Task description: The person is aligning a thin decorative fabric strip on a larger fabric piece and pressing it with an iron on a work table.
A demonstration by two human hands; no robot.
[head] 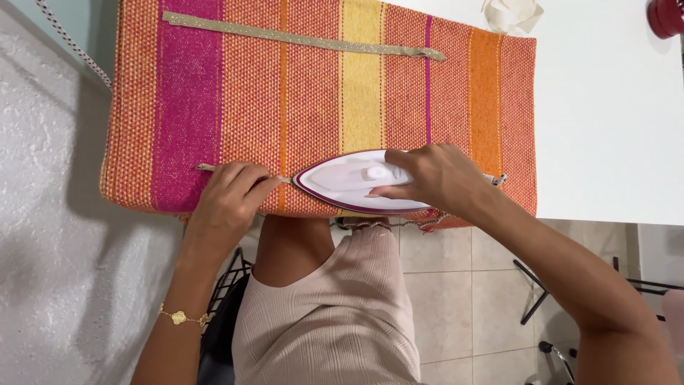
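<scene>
Two hands work at the near edge of a striped cloth (320, 93) on the desk (605, 107). Head view: right hand (434, 178) closed around the iron (349, 182); left hand (231, 192) pinches a gold ribbon (206, 168) flat. Risk: the iron's tip points toward those fingers and may burn them.

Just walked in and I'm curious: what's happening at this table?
A person is ironing a thin gold ribbon on a striped orange and pink cloth spread over a white table. The right hand grips a white iron; the left hand pins the ribbon flat. Another ribbon strip lies farther back.
</scene>
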